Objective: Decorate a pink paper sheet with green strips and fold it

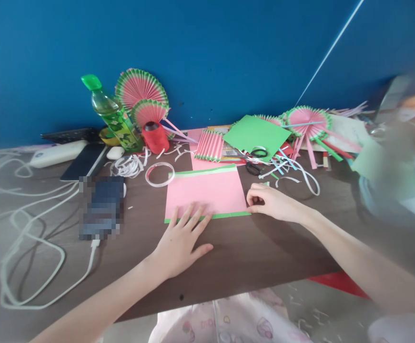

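A pink sheet of paper with green strips along its near and far edges lies on the brown table. My left hand rests on its near left part, fingers spread. At the sheet's near right corner is my right hand, its thumb and fingers curled together; whatever they hold, if anything, is too small to make out. A roll of clear tape touches the sheet's far left corner. Beyond the sheet are a folded pink paper, a green sheet and black-handled scissors.
Pink and green paper fans lean at the blue wall by a green-capped bottle and a red thread spool. A phone with a white cable lies left. White strips are scattered at the right.
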